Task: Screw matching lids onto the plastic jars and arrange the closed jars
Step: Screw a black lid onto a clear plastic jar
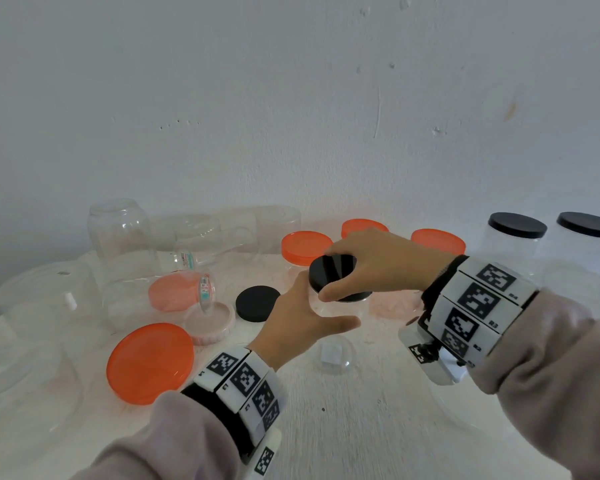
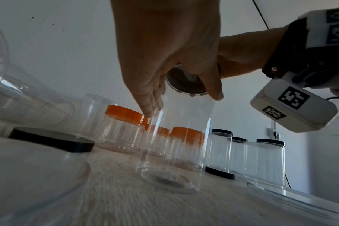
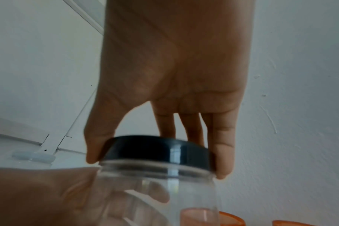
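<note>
Orange lid (image 1: 149,363): lying loose at the near left of the table (image 1: 343,427), waiting for its jar.

Left hand (image 1: 300,323): wrapping the clear jar (image 2: 174,145) at mid-table, fingers and thumb curling round its wall, apparently bracing it against the twist.

Right hand (image 1: 378,263): gripping the black lid (image 1: 333,271) from above, fingertips (image 3: 222,165) ringing its rim. The lid is sitting on the jar's mouth; whether fully threaded, cannot tell.

Spare black lid (image 1: 257,303): resting just left of the jar.

Orange-lidded jars (image 1: 437,242): standing behind.

Black-lidded jars (image 1: 516,233): standing closed at far right, likely the grouping spot.
</note>
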